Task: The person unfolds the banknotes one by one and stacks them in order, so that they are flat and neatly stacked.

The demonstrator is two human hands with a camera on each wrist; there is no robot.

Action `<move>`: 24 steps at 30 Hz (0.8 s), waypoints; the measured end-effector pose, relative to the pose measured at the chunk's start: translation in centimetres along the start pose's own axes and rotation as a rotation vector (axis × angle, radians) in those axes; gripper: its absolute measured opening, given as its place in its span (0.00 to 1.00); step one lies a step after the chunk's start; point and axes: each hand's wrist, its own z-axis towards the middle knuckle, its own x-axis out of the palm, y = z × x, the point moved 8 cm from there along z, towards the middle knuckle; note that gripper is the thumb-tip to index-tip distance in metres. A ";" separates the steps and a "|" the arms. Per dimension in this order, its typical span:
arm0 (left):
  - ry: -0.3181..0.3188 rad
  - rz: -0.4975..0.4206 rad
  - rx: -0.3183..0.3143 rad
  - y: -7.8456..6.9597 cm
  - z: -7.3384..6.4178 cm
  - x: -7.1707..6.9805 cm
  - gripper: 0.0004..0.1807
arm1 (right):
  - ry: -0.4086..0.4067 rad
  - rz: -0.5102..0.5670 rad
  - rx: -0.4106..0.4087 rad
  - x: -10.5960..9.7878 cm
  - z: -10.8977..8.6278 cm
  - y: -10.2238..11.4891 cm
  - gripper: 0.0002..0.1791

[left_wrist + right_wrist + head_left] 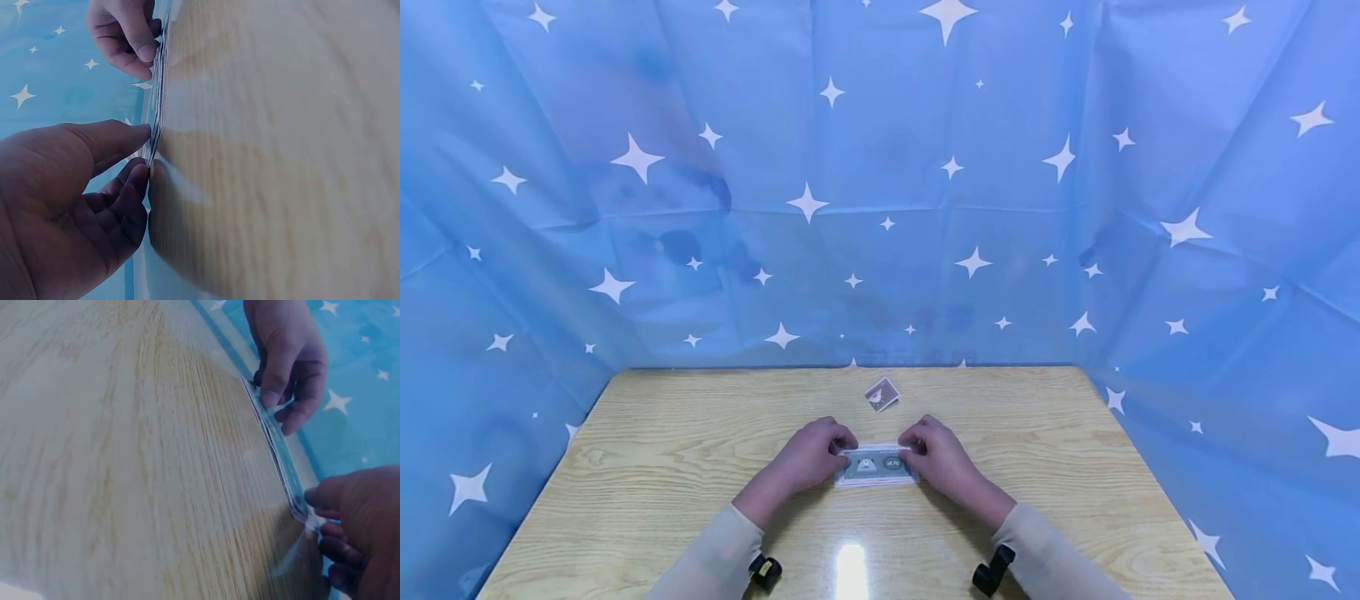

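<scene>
A thin stack of printed paper notes (876, 477), grey-green with a pale border and a round emblem, lies near the middle of the wooden table. My left hand (812, 454) pinches its left end, thumb on top and fingers curled at the edge. At the opposite end my right hand (946, 458) pinches it the same way. From the left wrist view, the layered edges of the stack (160, 87) show low over the tabletop. The right wrist view also shows its long side (272, 444) between both hands.
Beyond the hands lie small picture cards (882, 395), overlapping, near the table's back edge. The wooden table (700, 433) meets a blue curtain with white stars (880, 167) behind and at both sides. A bright reflection glares at the table's front.
</scene>
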 end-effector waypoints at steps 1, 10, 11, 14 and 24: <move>0.000 0.002 0.004 0.0 0.0 0.0 0.11 | 0.000 0.002 0.006 -0.1 0.0 0.1 0.07; -0.021 -0.025 0.000 0.1 0.0 -0.5 0.13 | -0.010 0.059 0.022 -0.6 0.1 0.2 0.07; -0.025 -0.030 -0.003 0.0 0.0 -0.6 0.13 | -0.009 0.067 0.026 -0.6 0.1 0.2 0.07; -0.040 -0.047 -0.009 -0.1 0.1 -0.9 0.12 | -0.010 0.081 0.039 -0.8 0.1 0.1 0.08; -0.076 -0.051 -0.033 -0.3 2.3 -1.6 0.09 | -0.032 0.122 0.050 -1.6 2.0 -0.3 0.06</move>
